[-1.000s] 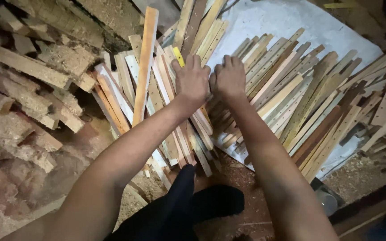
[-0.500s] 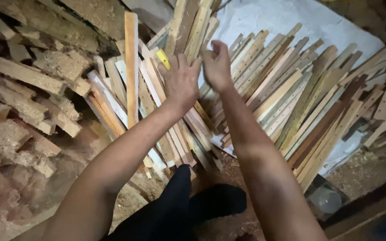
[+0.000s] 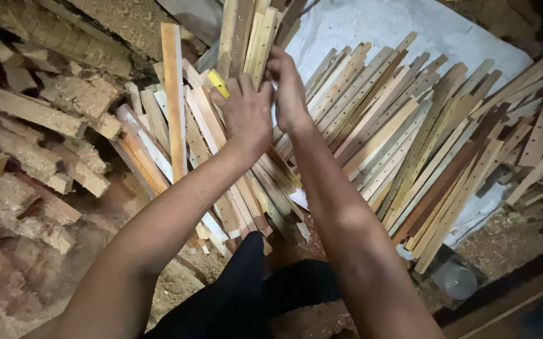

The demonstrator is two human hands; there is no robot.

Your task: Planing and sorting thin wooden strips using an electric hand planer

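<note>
Down low, dark trousers [image 3: 252, 301] showed over sawdust. Further up, the left hand [image 3: 246, 113] lay curled over the fanned wooden slats [image 3: 372, 132], and the right hand [image 3: 289, 88], fingers closed, gripped a pale slat bundle [image 3: 255, 37] just beyond. Behind lay a white sheet [image 3: 397, 25].

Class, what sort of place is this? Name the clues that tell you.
Probably a woodworking shop or timber yard: heaps of thin wooden slats on a white sheet, sawdust-covered offcuts, and sawdust on the ground.
</note>
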